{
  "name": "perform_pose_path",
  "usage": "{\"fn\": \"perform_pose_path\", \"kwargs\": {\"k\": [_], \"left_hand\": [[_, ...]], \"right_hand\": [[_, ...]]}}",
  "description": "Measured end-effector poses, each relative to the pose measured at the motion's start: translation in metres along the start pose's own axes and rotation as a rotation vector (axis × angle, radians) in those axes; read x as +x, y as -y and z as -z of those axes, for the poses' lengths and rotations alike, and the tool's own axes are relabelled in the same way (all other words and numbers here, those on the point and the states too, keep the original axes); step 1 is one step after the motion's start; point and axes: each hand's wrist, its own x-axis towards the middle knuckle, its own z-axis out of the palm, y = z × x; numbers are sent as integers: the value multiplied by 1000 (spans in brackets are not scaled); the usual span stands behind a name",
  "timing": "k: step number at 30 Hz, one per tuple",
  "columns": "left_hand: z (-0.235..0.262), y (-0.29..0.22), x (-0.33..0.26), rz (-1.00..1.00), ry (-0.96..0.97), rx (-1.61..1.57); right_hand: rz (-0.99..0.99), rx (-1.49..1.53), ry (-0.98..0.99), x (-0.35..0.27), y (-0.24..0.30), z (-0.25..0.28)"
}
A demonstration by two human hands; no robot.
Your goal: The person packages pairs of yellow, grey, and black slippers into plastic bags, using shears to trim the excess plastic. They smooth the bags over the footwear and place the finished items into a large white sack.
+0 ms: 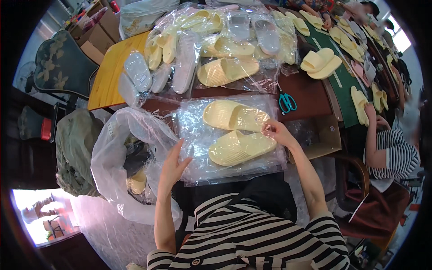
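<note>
Two pale yellow slippers, an upper one [220, 113] and a lower one [227, 150], lie side by side on a stack of clear plastic bags [191, 117] before me. Their toes point left. My right hand [281, 135] has its fingers closed at the heel ends of the pair; the exact grip is partly hidden. At the lower left edge of the bags, my left hand [172, 165] is open, thumb and fingers apart, holding nothing. Whether it touches the plastic I cannot tell.
Bagged yellow and grey slippers [229, 72] are heaped beyond the stack. Teal-handled scissors [287, 102] lie to the right, above a cardboard box [330, 137]. A large plastic sack [105, 166] stands at left. Co-workers [391, 153] sit along the green table [335, 85] with more slippers.
</note>
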Motion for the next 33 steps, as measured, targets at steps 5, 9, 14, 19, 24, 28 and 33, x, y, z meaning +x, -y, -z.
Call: {"fn": "perform_pose_path", "kwargs": {"k": [5,9,14,19,24,28,33], "left_hand": [[-19,-25,59,-216,-159,89],[-82,27,97,-189,-203,403],[-102,42,101,-225,-238,505],[-98,34,100,-244,-291,523],[-85,10,90,-247,-289,567],[-74,-7,87,-323,-365,547],[-81,35,98,-77,-346,-624]], "right_hand": [[25,-181,55,-1,14,-8],[67,-222,-9,-9,11,-5],[3,-229,-71,-61,28,48],[-48,-382,-472,-184,70,150],[139,-310,-687,-205,153,142],[203,-336,-605,-130,175,75],[104,-147,-154,-21,129,-21]]}}
